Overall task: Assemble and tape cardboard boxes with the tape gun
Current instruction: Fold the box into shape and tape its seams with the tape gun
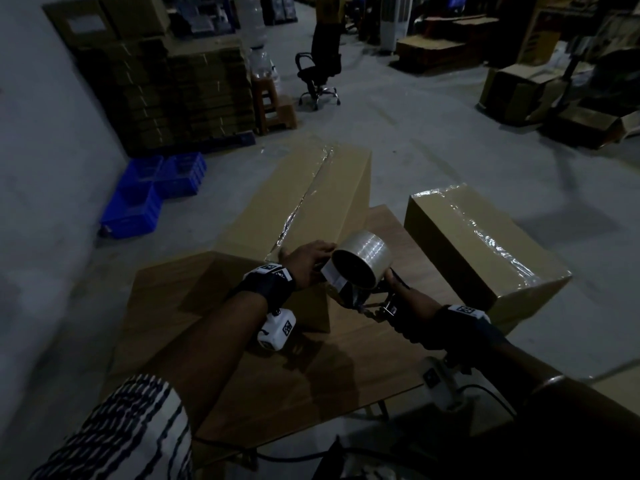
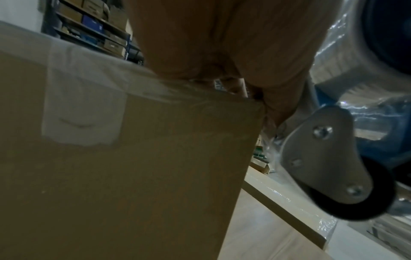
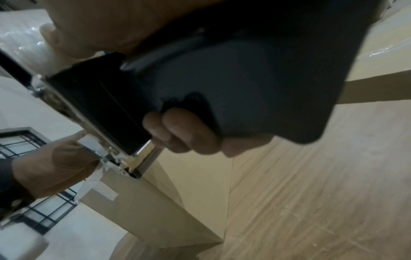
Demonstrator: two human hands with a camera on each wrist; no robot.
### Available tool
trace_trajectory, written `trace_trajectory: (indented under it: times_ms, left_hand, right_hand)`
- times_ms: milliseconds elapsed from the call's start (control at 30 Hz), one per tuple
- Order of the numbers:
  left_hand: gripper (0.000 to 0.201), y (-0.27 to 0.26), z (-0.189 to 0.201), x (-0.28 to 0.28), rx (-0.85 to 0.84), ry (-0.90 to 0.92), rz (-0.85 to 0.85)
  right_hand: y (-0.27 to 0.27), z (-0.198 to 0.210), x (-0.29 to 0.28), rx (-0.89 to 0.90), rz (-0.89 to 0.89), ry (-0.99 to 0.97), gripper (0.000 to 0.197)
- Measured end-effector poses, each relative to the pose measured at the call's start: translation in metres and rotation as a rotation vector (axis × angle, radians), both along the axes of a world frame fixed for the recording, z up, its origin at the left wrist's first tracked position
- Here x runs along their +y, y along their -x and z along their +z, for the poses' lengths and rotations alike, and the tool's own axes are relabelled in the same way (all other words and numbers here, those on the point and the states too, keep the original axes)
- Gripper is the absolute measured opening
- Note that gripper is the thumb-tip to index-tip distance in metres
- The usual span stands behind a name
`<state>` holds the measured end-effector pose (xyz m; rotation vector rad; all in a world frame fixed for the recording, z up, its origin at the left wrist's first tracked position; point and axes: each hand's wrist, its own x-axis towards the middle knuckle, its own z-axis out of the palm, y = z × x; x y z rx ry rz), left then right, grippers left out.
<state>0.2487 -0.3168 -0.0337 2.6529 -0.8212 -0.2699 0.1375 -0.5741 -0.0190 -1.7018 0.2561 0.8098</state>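
A long cardboard box (image 1: 304,195) lies on the wooden table (image 1: 311,375), a shiny tape seam running along its top. My right hand (image 1: 403,294) grips the black handle of the tape gun (image 1: 360,265), whose clear roll sits at the box's near end. In the right wrist view my fingers (image 3: 184,133) curl round the handle of the tape gun (image 3: 100,105). My left hand (image 1: 304,263) rests over the box's near top edge and pinches the tape by the gun's blade; crumpled tape hangs below the hand (image 3: 51,167). A tape patch shows on the box end (image 2: 133,176).
A second taped box (image 1: 485,247) stands to the right, overhanging the table. Flat cardboard (image 1: 166,306) lies at the left. Blue crates (image 1: 152,195), stacked cardboard (image 1: 166,95) and an office chair (image 1: 320,71) stand on the floor beyond.
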Motion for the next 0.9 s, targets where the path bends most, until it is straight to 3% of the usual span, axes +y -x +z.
trace_trajectory:
  times_ms: [133,233,367,600,767,900]
  left_hand:
    - [0.052,0.004,0.004,-0.003,-0.001,0.011,0.033]
    - [0.029,0.007,0.001,0.0,0.1,0.21,0.069]
    - [0.009,0.006,0.0,0.001,0.039,0.183,0.056]
    - [0.015,0.002,0.006,-0.003,-0.028,0.101,0.021]
    - [0.027,0.005,0.006,-0.013,-0.048,-0.028,0.135]
    - [0.06,0.004,0.012,-0.021,0.038,0.085,0.315]
  right_hand:
    - [-0.004,-0.002,-0.002,-0.023,0.001,-0.019,0.09]
    - [-0.005,-0.003,-0.01,-0.034,-0.008,0.007,0.078]
    - [-0.006,-0.01,-0.03,0.015,-0.053,0.048,0.078]
    - [-0.003,-0.024,-0.049,0.078,-0.114,0.004,0.084]
    - [0.0,-0.024,-0.052,0.072,-0.127,-0.013,0.087]
    - [0.002,-0.023,-0.053,0.063,-0.123,-0.014,0.087]
